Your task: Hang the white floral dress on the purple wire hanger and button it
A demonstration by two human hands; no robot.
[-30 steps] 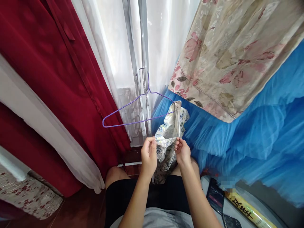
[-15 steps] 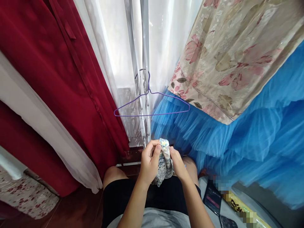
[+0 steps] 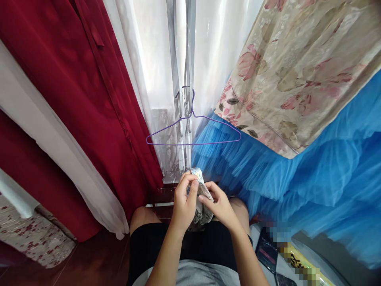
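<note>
Head view: at six o'clock, just below the centre, the left hand pinches a patterned garment by its pale edge, and at five o'clock the right hand, curled, grips that same strip between thumb and fingers. To handle such thin, limp-looking cloth well, I would keep both pinches light, let the left anchor the edge and have the right smooth along it until the layers lie flat; bunched folds would probably twist. The rest of the garment drops in folds between the knees. Around this, from left to right, a pale panel hangs at nine o'clock, reddish-brown flooring shows between seven and eight, red drapery fills nine to ten, and white cloth falls at eleven. Towards twelve from the hands, a bare purple hanger hangs by metal uprights, apart from the garment. Between four and five, a phone lies on a pale surface beside a partly blurred yellow packet; floral cloth hangs at two, blue tulle from three to four.
</note>
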